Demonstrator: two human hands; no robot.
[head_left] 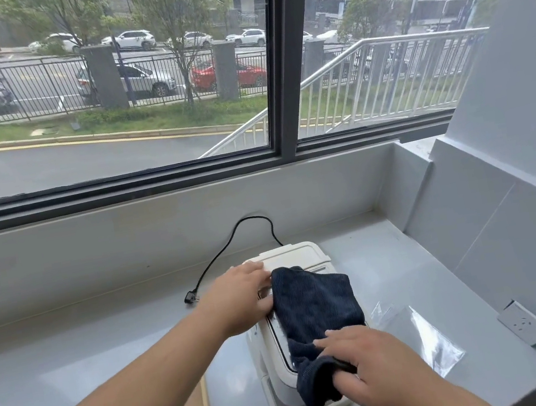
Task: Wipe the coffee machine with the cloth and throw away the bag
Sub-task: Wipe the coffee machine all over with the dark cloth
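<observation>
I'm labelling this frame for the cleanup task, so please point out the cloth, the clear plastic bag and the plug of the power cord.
cloth (pixel 315 304), head view, middle of the dark fabric.
clear plastic bag (pixel 427 335), head view, flat middle of the film.
plug (pixel 189 299), head view, the black plug body.

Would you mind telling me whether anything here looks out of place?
Only small things: the white coffee machine's black power cord lies unplugged, its plug loose on the grey counter, and a clear plastic bag lies crumpled beside the machine.
</observation>
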